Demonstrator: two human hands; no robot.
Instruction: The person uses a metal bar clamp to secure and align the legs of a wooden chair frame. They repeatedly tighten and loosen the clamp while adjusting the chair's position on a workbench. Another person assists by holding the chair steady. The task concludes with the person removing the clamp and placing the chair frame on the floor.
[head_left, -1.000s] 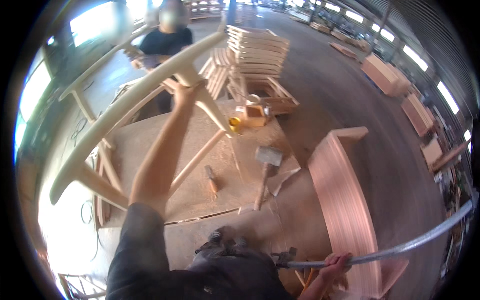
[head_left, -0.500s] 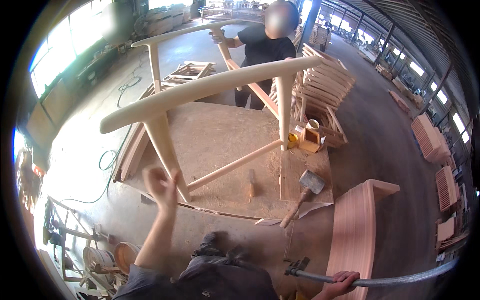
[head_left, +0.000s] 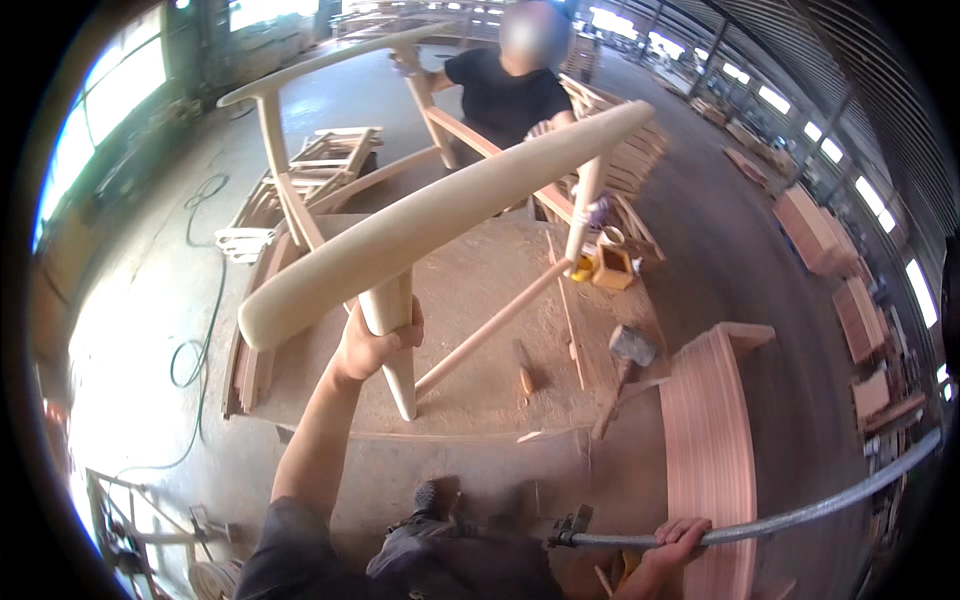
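The left hand (head_left: 372, 345) is closed around the upper part of one pale round tapered wooden leg (head_left: 392, 335) of the unfinished pale wooden chair frame (head_left: 440, 215), just under the long curved rounded top rail (head_left: 450, 200). The right hand (head_left: 678, 537) is closed on the long grey metal bar clamp (head_left: 760, 525), low at the right, well apart from the frame. To do this step well, I think the left hand should keep the grip high on the leg, close to the joint, so the frame does not twist, and the clamp should come in slowly, because it is long and may hit the thin parts.

The frame stands on the flat sawdust-covered wooden work board (head_left: 480, 300) on the floor, in front of the person. It is light, bare wood, smooth and not varnished; a thin round stretcher (head_left: 490, 330) runs diagonally between two legs. On the far side another person in a black shirt (head_left: 505, 90) has a hand (head_left: 405, 62) on the frame too. A heavy hammer with wooden handle (head_left: 625, 360) lies on the board at the right, near a stack of reddish curved wooden pieces (head_left: 705, 440)
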